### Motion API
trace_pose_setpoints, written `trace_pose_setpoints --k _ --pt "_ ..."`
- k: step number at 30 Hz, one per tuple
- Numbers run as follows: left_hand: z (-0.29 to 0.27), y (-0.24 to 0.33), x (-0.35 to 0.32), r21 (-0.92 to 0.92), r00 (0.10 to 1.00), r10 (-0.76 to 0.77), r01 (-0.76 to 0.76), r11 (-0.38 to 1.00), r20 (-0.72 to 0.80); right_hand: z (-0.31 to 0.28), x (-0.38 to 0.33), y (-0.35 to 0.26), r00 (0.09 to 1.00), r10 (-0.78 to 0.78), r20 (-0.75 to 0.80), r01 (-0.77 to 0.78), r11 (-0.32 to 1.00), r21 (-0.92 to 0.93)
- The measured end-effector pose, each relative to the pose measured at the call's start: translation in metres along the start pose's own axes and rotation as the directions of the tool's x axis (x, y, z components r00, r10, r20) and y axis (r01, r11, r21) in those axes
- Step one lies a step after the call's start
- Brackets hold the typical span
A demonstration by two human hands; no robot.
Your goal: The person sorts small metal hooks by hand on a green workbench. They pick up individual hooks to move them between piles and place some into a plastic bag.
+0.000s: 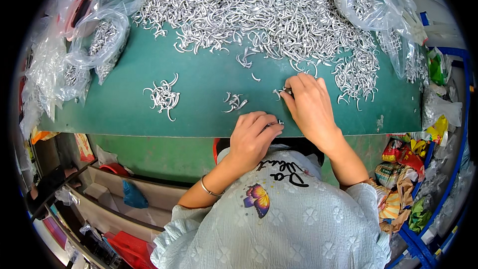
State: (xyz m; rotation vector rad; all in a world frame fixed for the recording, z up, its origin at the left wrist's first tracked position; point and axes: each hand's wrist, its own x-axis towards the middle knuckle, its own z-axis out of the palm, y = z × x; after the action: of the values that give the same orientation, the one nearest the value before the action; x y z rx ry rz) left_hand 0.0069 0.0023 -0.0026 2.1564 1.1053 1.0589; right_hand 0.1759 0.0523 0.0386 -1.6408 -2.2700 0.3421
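Just beyond the left hand (250, 137), farther from the right hand (312, 105), lie curved silver metal pieces (235, 102), axes mixed, both grips pinching others.

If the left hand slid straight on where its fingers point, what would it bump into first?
Past the little metal bits at its fingertips, the left hand would probably bump into the right hand or its wrist, though I can't tell if they're equally high.
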Motion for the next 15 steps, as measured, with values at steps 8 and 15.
trace_pose_setpoints --k 8,15 --pt "0.000 0.000 -0.001 0.020 1.000 -0.007 0.007 1.000 0.008 0.006 -0.002 0.003 0.999 -0.044 -0.023 0.044 0.999 -0.024" --pt "-0.002 0.000 0.001 0.031 0.998 -0.016 0.014 0.999 0.053 0.016 -0.003 0.004 0.996 -0.063 -0.065 0.064 0.998 0.003"
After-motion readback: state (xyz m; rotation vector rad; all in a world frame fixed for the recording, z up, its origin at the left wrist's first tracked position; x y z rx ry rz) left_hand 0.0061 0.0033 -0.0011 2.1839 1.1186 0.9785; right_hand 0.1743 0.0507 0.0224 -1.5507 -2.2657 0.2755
